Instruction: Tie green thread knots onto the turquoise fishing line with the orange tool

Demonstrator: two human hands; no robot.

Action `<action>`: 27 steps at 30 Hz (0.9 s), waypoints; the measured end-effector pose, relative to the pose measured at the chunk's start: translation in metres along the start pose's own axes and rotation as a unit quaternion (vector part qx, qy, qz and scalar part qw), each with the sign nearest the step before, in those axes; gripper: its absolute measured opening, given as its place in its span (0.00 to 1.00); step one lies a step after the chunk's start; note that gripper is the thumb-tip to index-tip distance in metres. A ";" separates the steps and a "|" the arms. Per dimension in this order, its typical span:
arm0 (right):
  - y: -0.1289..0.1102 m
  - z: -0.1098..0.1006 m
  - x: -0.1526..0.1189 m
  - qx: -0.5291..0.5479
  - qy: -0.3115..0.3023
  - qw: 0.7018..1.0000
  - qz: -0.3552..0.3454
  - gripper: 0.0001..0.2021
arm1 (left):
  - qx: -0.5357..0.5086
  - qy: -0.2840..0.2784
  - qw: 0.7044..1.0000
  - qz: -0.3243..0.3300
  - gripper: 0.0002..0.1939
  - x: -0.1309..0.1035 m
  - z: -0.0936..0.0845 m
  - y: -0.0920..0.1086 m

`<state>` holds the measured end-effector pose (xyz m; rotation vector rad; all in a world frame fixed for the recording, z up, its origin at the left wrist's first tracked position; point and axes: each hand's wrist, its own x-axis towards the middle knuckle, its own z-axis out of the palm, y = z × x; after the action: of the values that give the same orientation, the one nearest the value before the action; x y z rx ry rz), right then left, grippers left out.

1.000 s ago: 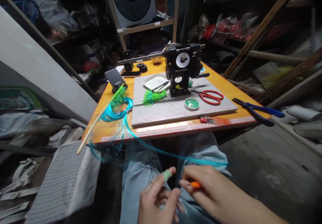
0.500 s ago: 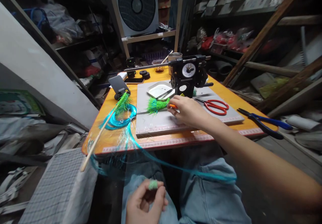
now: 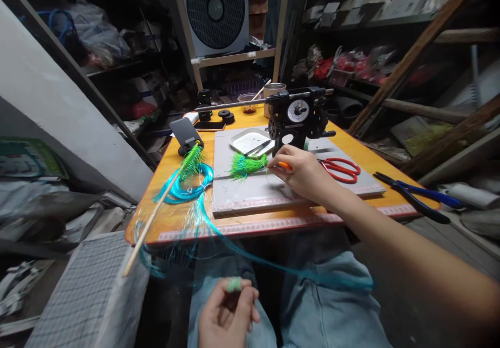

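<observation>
The green bristly bundle (image 3: pixel 248 164) is one piece, lying on the single gray board (image 3: pixel 230 194) on your orange worktop (image 3: pixel 166 163). It sits just to the left of your right grip, its near end close to your fingertips; whether they touch it, you cannot tell.

You have two hands in view. Your right hand (image 3: pixel 302 173) is closed, fingers curled around one orange tool (image 3: pixel 285 165). Your left hand (image 3: pixel 230 311), low over your jeans, has thumb and forefinger drawn together, with one green wrap (image 3: pixel 234 285) on a finger; you cannot tell whether anything is pinched there.

Also on the board, you have one white tray (image 3: pixel 242 138) behind the bundle, one black machine with a dial (image 3: pixel 295 121) and one pair of red-handled scissors (image 3: pixel 341 171). One pair of blue-handled pliers (image 3: pixel 417 190) juts past the right edge. On the left lie one blue filament coil (image 3: pixel 172 196) and one wooden stick (image 3: pixel 150 223).
</observation>
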<state>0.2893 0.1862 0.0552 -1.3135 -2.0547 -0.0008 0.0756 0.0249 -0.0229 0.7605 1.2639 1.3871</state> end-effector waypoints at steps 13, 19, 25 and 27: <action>-0.075 -0.029 -0.102 0.441 -0.083 0.879 0.160 0.02 | -0.073 -0.105 0.992 -0.004 0.11 -0.008 0.034 0.015; -0.069 -0.022 -0.114 0.560 -0.078 0.787 0.246 0.05 | -0.064 -0.110 0.992 -0.005 0.11 -0.014 0.034 0.012; -0.070 -0.024 -0.112 0.600 -0.118 0.745 0.268 0.07 | -0.080 -0.123 0.989 -0.005 0.13 -0.019 0.039 0.019; -0.073 -0.020 -0.116 0.603 -0.123 0.734 0.286 0.08 | -0.089 -0.113 0.989 -0.020 0.13 -0.022 0.043 0.020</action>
<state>0.2712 0.0507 0.0325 -0.9594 -1.1774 1.5694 0.1151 0.0187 0.0107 0.7418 0.9604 1.3209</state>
